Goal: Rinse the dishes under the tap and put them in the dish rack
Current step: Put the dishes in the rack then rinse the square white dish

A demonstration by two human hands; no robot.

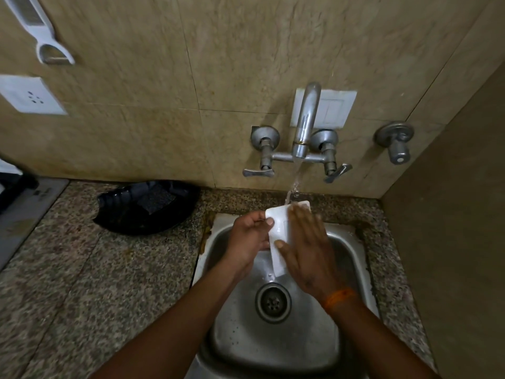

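You hold a white rectangular dish point(278, 233) above the steel sink point(352, 242), its upper end just under the stream of water point(293, 184) falling from the tap point(304, 124). Your left hand point(250, 236) grips the dish by its left edge, thumb curled over the front face and the other fingers wrapped behind it. Your right hand point(308, 247) lies flat against the dish's front, fingers straight and together, thumb spread out and touching the lower part of the face; it grips nothing. An orange thread band point(338, 296) circles your right wrist. The sink's drain point(273, 302) sits below the dish, and droplets speckle the basin.

On the speckled granite counter point(95, 269) to the left of the sink rests a black tray point(131, 214) with a dark scrub pad point(157, 199) in it. The tap has two lever handles, and a separate valve point(396, 142) sticks out of the tiled wall further right. A white switch plate point(334, 109) sits behind the spout, a white socket point(31, 95) is on the wall at far left, and a white grater point(38, 28) hangs above the socket.
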